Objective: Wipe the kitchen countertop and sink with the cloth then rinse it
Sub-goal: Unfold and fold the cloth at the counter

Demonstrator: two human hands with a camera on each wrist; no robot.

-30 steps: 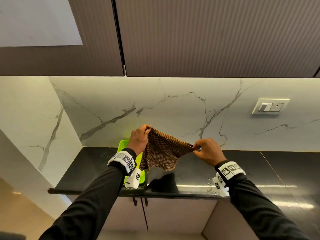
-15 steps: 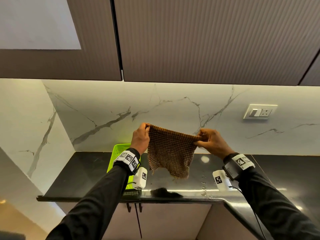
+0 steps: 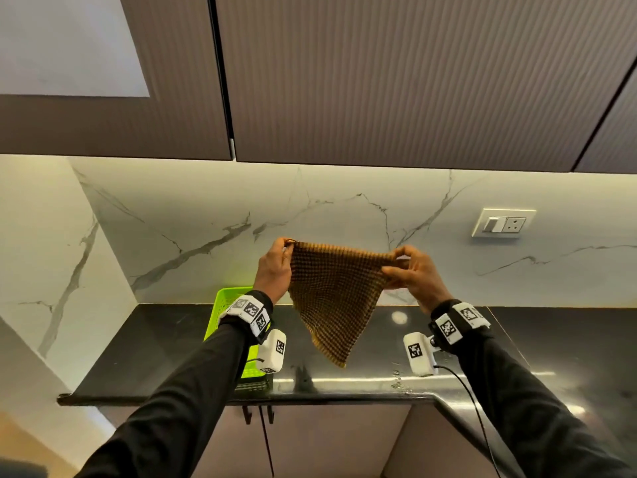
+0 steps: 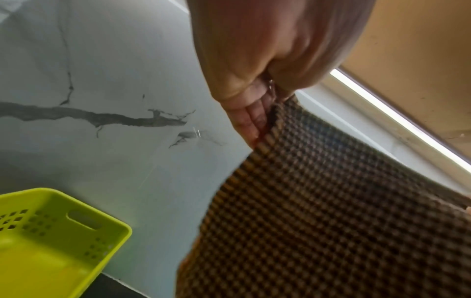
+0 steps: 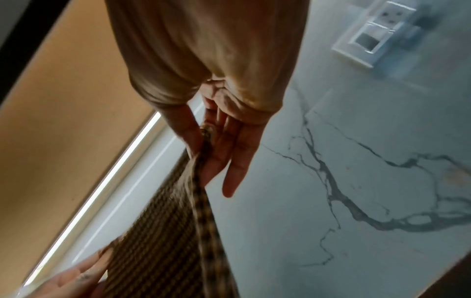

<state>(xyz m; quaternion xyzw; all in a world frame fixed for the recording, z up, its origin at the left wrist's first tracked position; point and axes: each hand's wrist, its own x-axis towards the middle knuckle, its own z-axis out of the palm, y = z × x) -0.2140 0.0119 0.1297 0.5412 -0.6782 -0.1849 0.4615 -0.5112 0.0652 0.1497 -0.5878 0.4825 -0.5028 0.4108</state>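
Observation:
A brown checked cloth (image 3: 336,291) hangs in the air above the black countertop (image 3: 165,353), stretched between both hands. My left hand (image 3: 275,267) pinches its upper left corner, seen close in the left wrist view where the hand (image 4: 257,100) meets the cloth (image 4: 318,211). My right hand (image 3: 410,270) pinches the upper right corner; in the right wrist view the hand (image 5: 211,137) holds the cloth (image 5: 173,231) between thumb and fingers, with the outer fingers straight. The cloth's bottom corner points down toward the counter. No sink is in view.
A lime green plastic basket (image 3: 229,305) sits on the counter at the back left, under my left forearm, with its perforated rim (image 4: 102,227) showing. A switch and socket plate (image 3: 503,223) is on the marble wall at right. Wall cabinets (image 3: 379,81) hang overhead. Water drops (image 3: 396,379) lie near the counter's front edge.
Both hands have lifted the cloth higher and pulled it wider apart, so it hangs spread flat instead of bunched. The view has tilted up.

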